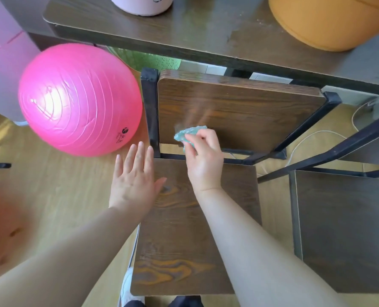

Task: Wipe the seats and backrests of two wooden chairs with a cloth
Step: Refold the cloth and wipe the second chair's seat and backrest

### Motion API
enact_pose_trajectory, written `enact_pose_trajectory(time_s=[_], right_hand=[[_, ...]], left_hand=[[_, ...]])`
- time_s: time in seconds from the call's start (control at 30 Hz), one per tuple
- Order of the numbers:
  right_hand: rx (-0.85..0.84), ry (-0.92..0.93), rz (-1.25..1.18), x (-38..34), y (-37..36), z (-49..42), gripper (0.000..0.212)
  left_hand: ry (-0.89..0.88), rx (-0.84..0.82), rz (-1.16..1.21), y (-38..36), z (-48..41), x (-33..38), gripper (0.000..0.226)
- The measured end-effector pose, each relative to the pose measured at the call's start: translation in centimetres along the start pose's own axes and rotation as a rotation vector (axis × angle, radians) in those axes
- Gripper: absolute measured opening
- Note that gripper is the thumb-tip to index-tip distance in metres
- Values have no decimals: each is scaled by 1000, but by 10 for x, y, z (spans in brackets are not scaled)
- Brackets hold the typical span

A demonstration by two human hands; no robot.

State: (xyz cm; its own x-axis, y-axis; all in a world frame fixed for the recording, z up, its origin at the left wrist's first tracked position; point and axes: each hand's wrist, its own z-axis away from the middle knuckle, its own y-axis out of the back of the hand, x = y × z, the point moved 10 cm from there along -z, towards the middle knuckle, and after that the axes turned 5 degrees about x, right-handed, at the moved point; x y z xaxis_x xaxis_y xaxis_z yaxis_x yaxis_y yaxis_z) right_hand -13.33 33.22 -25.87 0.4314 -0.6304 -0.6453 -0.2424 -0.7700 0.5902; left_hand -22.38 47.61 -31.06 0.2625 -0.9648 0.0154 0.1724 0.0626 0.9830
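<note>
While R hand (203,165) pinches teal cloth (185,134) at lower-left of backrest (250,107), L hand (133,180) is flat, fingers straight, over seat (184,240) left edge, holding nothing. 2nd chair (343,229) just to right; pink ball (80,98) on left, table (206,36) behind backrest.

Noted a dark wood-grain table (206,29) bearing a pale pink container (139,5) at its far edge and an orange rounded cushion (330,23) to the right. Found, standing on the light wood-look floor (51,185), a pink exercise ball (80,100), the near chair (184,240), the right-hand chair (343,229) just beside it, and a trailing white cable (305,138).
</note>
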Motion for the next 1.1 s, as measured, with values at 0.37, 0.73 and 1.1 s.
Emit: enact_pose_trajectory(time_s=[0.37, 0.73, 1.1], right_hand=[[-155, -191, 108, 66, -20, 43, 7], [195, -54, 31, 53, 157, -18, 10], [301, -71, -52, 44, 170, -80, 27]], left_hand=[[32, -21, 0, -7, 2, 12, 80], [25, -60, -13, -7, 11, 32, 81], [0, -44, 71, 14, -6, 80, 81]])
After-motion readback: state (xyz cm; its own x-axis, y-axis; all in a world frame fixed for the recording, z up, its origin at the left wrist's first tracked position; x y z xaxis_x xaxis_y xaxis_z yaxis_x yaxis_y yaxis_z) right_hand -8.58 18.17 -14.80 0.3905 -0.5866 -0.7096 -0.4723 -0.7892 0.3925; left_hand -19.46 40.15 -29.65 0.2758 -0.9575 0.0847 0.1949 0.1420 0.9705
